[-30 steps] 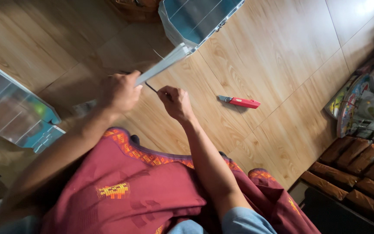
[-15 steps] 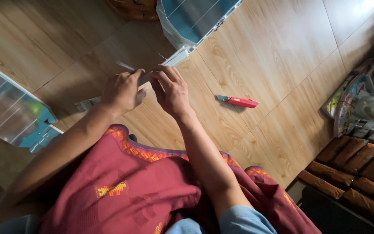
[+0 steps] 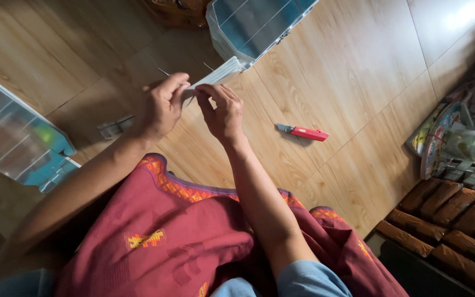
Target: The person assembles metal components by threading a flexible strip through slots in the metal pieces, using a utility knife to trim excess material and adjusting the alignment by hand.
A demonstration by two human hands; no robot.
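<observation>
What the fingertips pinch is hard to make out, a thin pale strip [image 3: 215, 77] held between the left hand [image 3: 158, 107] and right hand [image 3: 224, 113], both closed on it above the wooden floor [image 3: 347, 71], with a red utility knife [image 3: 306, 132] lying near the right hand.

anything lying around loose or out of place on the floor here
A red utility knife lies loose on the wooden floor, apart from both hands, with what looks like a bare blade tip showing. The hands pinch a thin white strip. Nothing looks spilled or broken.
</observation>
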